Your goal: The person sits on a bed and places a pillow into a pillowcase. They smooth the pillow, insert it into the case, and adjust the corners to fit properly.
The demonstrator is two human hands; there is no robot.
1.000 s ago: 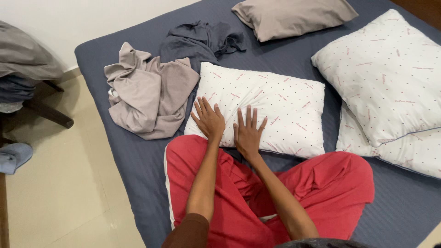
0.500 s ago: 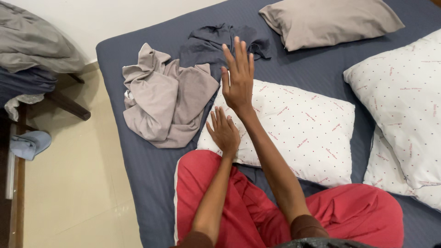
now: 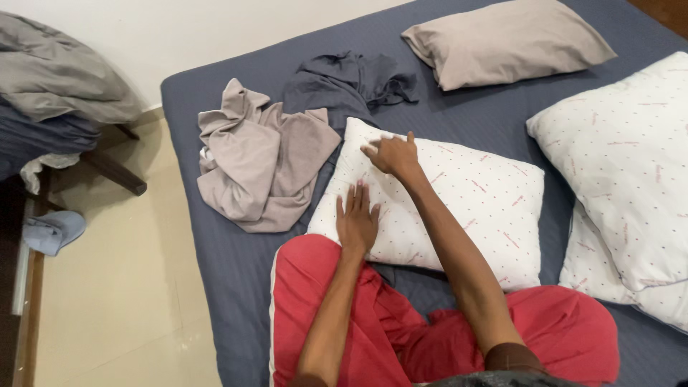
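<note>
My left hand (image 3: 356, 221) lies flat, fingers spread, near me. My right hand (image 3: 390, 153) reaches farther, fingers curled downward.

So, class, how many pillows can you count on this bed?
4. A white patterned pillow under both hands, a beige pillow at the top, a large white pillow on the right, and another pillow partly hidden beneath it. More may lie out of frame.

Room: white wall (image 3: 215, 29) beyond the blue-sheeted bed (image 3: 236, 265), beige tiled floor (image 3: 115, 301) left of it, dark wooden chair (image 3: 107, 168) heaped with grey bedding (image 3: 57, 72), soft even light.
</note>
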